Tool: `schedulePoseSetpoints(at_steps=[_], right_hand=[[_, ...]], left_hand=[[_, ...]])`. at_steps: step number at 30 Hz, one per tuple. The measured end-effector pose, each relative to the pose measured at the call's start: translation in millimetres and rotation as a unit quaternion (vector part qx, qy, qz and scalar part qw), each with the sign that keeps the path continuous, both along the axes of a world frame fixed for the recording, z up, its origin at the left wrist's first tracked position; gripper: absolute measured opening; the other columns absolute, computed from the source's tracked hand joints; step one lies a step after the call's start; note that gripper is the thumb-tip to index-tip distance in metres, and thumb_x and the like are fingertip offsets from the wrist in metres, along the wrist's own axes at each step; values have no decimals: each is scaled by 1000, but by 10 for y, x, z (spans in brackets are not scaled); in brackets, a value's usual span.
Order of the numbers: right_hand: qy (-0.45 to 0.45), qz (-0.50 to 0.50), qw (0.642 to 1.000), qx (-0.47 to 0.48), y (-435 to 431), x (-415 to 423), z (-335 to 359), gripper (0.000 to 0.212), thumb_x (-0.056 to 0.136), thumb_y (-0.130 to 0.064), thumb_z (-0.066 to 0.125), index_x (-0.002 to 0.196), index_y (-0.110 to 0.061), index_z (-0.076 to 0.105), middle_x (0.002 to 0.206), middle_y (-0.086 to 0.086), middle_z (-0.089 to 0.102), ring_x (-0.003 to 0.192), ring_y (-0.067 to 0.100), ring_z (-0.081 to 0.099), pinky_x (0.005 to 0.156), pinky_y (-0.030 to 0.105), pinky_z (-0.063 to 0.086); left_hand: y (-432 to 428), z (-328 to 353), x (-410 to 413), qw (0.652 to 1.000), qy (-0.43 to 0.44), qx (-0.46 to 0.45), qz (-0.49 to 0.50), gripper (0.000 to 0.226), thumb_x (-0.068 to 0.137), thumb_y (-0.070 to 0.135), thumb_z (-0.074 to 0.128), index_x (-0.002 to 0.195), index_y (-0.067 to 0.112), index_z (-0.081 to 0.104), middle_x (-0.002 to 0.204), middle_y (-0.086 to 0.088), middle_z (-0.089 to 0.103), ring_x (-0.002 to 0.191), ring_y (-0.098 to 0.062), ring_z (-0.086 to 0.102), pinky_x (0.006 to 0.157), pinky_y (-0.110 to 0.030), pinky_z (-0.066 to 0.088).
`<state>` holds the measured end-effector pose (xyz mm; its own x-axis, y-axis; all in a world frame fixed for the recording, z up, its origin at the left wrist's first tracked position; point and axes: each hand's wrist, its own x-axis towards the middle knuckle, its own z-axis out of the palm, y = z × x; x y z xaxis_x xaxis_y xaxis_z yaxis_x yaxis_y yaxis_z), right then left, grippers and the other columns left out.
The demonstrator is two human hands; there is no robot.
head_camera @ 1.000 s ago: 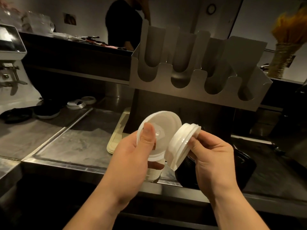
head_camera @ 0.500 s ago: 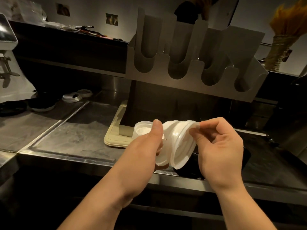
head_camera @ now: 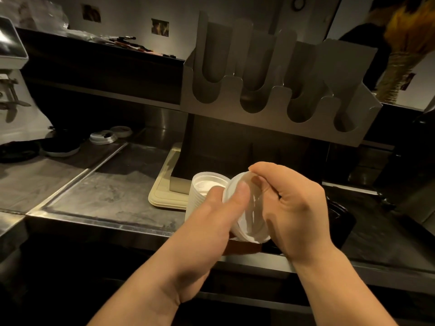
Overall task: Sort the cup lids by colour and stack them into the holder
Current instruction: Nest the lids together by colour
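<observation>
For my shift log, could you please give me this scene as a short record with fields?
left hand: grips held lids, thumb across them
right hand: grips their upper rim
held lids: white, tilted on edge, above counter
stack: white lids, upright on counter, behind left hand
holder: four slots, no lids visible inside
tray: beige, at holder's base
</observation>
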<state>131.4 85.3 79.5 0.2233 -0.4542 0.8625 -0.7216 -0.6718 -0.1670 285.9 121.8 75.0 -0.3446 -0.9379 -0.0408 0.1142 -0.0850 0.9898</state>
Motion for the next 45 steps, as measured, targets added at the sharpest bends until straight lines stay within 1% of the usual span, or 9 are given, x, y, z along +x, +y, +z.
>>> schedulePoseSetpoints(at_steps=[3, 7, 13, 16, 19, 23, 31, 38, 45], right_hand=[[42, -6, 999, -8, -42, 28, 113, 30, 97, -24, 52, 110, -8, 74, 96, 4, 75, 89, 15, 71, 75, 25, 62], [-42, 45, 994, 91, -44, 24, 256, 19, 97, -12, 62, 110, -20, 73, 99, -10, 72, 96, 5, 66, 79, 16, 57], [-210, 72, 943, 247, 51, 153, 275, 20, 91, -40, 60, 106, -30, 69, 95, -16, 72, 97, 1, 66, 76, 11, 53], [-271, 120, 890, 346, 169, 183, 242, 28, 86, -41, 64, 111, -30, 68, 102, -11, 75, 95, 7, 72, 73, 23, 60], [-260, 84, 899, 342, 95, 201, 250, 21, 93, -20, 68, 111, -31, 68, 103, -9, 75, 97, 7, 71, 80, 28, 60], [-301, 42, 883, 357, -160, 160, 393, 16, 93, -18, 71, 105, -27, 67, 100, -4, 74, 95, 15, 72, 81, 34, 61], [-267, 1, 867, 421, -569, 211, 470, 21, 94, -16, 69, 106, -32, 67, 103, -3, 68, 91, 20, 70, 69, 36, 63], [-118, -92, 887, 437, -808, 327, 114, 16, 88, -20, 67, 80, -27, 78, 76, -5, 73, 76, 14, 69, 65, 28, 55], [-85, -82, 875, 470, -826, 316, 38, 16, 91, -21, 69, 91, -29, 82, 78, -10, 76, 74, 12, 71, 72, 30, 61]], left_hand=[[-11, -3, 37, 998, -5, -45, 31, 43, 81, 62, 56, 118, 40, 57, 113, 8, 69, 110, -16, 66, 99, -43, 54], [-41, 25, 163, 996, -6, -80, 37, 43, 76, 51, 64, 118, 39, 58, 106, 8, 72, 104, -17, 70, 91, -38, 59], [-98, -1, 177, 989, 92, -63, 93, 29, 96, 11, 60, 119, 29, 63, 107, 5, 74, 102, -14, 72, 77, -29, 60], [-131, -14, 194, 985, 117, -69, 106, 29, 95, 14, 61, 120, 28, 65, 110, 0, 75, 104, -20, 72, 83, -37, 61], [-184, 15, 232, 983, 95, -103, 121, 26, 89, 26, 65, 114, 24, 69, 103, 1, 77, 98, -17, 73, 77, -30, 62], [-258, 98, 333, 977, 100, -120, 144, 31, 85, 23, 65, 112, 10, 67, 96, -11, 76, 90, -26, 74, 69, -28, 61], [-491, -35, 574, 927, -83, -187, 316, 35, 88, 16, 73, 111, 39, 61, 108, 18, 68, 104, 0, 63, 84, -25, 52], [-553, -207, 492, 958, -191, -149, 153, 90, 80, 33, 82, 145, 56, 25, 141, 34, 29, 131, -2, 33, 100, -30, 38], [-624, -444, 366, 935, -254, -187, 162, 91, 85, 41, 76, 154, 50, 16, 154, 32, 27, 133, 6, 29, 107, -27, 34]])
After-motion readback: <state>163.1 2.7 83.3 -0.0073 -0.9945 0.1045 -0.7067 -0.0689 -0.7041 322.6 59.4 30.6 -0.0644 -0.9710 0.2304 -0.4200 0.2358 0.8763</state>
